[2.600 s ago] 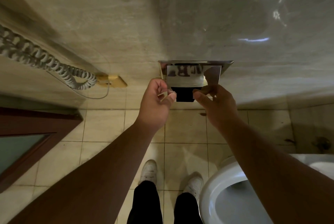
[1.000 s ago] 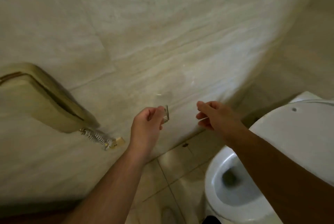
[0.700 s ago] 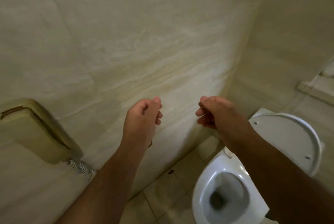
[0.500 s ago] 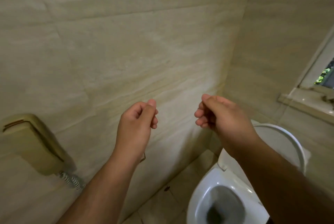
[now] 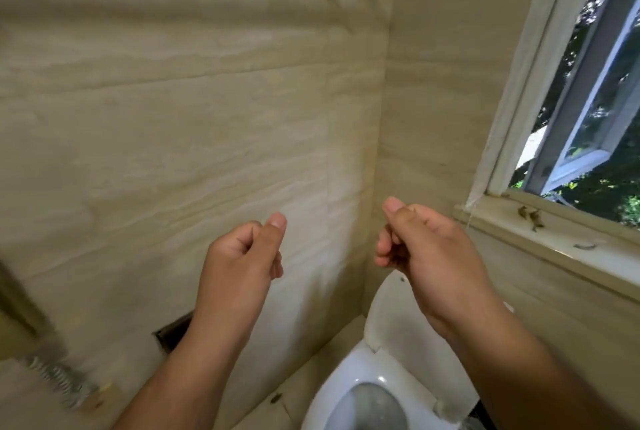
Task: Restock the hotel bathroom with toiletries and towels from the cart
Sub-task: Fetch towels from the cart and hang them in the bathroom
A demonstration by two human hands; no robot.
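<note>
Seemingly between loads, the left hand [image 5: 242, 266], just past a recessed wall holder [image 5: 172, 329], and the right hand [image 5: 433, 256] hover above the toilet [image 5: 391, 320]. Both sets of fingers are curled, with nothing visible inside. No toiletries, towels or cart are in view.

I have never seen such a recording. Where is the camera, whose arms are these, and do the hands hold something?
The camera sits on a person's head and looks forward and down, so the two bare arms are that person's own; there is no robot. The left hand and the right hand are raised before a beige wall, fingers curled; nothing shows in either. Below on the right stands a white toilet with its lid up. Above it is an open window, with what look like dry leaves on its sill.
</note>
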